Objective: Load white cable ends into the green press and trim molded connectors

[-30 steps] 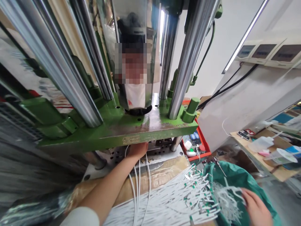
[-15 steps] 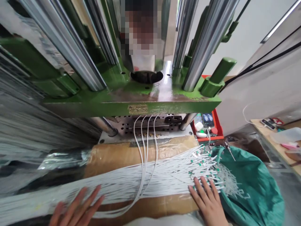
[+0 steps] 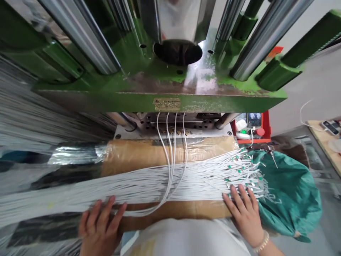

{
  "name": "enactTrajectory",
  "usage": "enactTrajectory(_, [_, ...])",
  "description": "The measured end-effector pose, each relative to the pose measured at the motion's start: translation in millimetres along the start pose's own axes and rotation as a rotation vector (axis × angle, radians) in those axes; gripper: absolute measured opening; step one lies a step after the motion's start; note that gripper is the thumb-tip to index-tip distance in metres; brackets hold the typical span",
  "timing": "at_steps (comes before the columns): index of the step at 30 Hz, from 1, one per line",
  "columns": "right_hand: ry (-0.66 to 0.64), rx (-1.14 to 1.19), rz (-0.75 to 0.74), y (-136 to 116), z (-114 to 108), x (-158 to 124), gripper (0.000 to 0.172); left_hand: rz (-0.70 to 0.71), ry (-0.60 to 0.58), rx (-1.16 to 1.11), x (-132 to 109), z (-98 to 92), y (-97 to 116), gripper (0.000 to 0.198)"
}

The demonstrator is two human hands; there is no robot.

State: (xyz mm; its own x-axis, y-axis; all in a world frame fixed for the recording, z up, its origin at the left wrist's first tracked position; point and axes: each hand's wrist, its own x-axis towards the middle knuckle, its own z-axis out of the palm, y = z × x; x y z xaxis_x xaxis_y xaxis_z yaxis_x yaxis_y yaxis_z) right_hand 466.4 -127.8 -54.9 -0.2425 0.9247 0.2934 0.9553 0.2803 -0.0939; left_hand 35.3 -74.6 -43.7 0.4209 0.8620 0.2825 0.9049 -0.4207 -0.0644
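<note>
Left hand [image 3: 102, 225] withdrawn, now on cables [image 3: 141, 187] — seemingly

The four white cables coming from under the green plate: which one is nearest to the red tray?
The rightmost cable; it bows out alone, while the other three cables draw together to its left.
</note>
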Motion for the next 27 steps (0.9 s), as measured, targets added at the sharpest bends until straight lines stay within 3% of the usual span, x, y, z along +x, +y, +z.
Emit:
enactTrajectory(5, [-0.035,-0.034,-0.046,-3,-19,12,0.067,0.003,0.046,-0.053,-1,-9.7,-11,0.089])
enactTrajectory(9, [-0.032,-0.022,-0.043,-5,-26,17,0.071,0.036,0.032,-0.094,-1,-20.3,-16,0.087])
enactTrajectory(13, [-0.061,0.014,-0.028,-9,-37,16,0.066,-0.018,0.03,-0.095,4,-41.1,-16,0.088])
enactTrajectory(15, [-0.092,0.033,-0.027,-12,-49,17,0.066,0.047,-0.035,-0.112,16,-57.4,-18,0.084])
enactTrajectory(18, [-0.03,0.077,-0.034,-17,-71,32,0.079,0.249,-0.15,-0.205,55,-83.6,-11,0.076])
enactTrajectory(21, [0.085,0.186,-0.042,-24,-82,71,0.071,0.389,-0.159,-0.331,114,-95.6,29,0.052])
enactTrajectory(24, [0.055,0.304,-0.092,-31,-72,121,0.059,0.448,-0.124,-0.398,169,-85.4,80,0.043])
enactTrajectory(26, [-0.006,0.313,-0.116,-34,-59,146,0.053,0.422,-0.156,-0.333,193,-73.2,91,0.043])
enactTrajectory(27, [-0.036,0.301,-0.112,-34,-53,154,0.051,0.379,-0.187,-0.273,202,-68.1,84,0.04])
